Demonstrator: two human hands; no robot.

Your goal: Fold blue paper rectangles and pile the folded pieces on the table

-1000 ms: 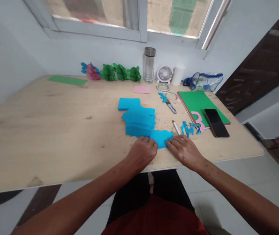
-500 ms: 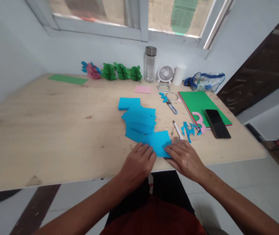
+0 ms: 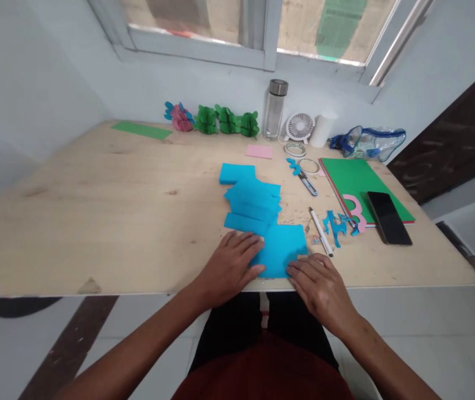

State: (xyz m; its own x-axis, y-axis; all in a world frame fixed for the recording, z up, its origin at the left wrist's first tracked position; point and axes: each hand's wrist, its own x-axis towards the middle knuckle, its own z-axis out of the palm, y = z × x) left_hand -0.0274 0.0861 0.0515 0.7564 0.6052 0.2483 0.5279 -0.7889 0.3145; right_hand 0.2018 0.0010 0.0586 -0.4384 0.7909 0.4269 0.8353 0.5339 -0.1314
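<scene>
A blue paper piece [image 3: 282, 251] lies flat at the table's front edge. My left hand [image 3: 231, 266] rests over its left side, fingers spread a little and thumb on the paper. On its lower right corner lie the fingertips of my right hand [image 3: 318, 286], stretched out flat. Beyond it, overlapping blue paper pieces [image 3: 254, 197] form a pile, with a folded blue stack [image 3: 237, 173] at the back. To the right are a white pen [image 3: 321, 230] and blue paper scraps [image 3: 337, 226].
On the right, a phone [image 3: 388, 218] and a pink cutout [image 3: 356, 212] lie on green sheets [image 3: 358, 178]. A cutter [image 3: 307, 183] and tape rolls [image 3: 294, 149] sit further back. Along the wall stand a bottle [image 3: 275, 110], a fan [image 3: 300, 128] and green paper shapes [image 3: 226, 119].
My left hand has opened out and moved left, off the middle of the sheet. More of the front blue sheet shows, lying flat. The whole view has shifted, with the table further right.
</scene>
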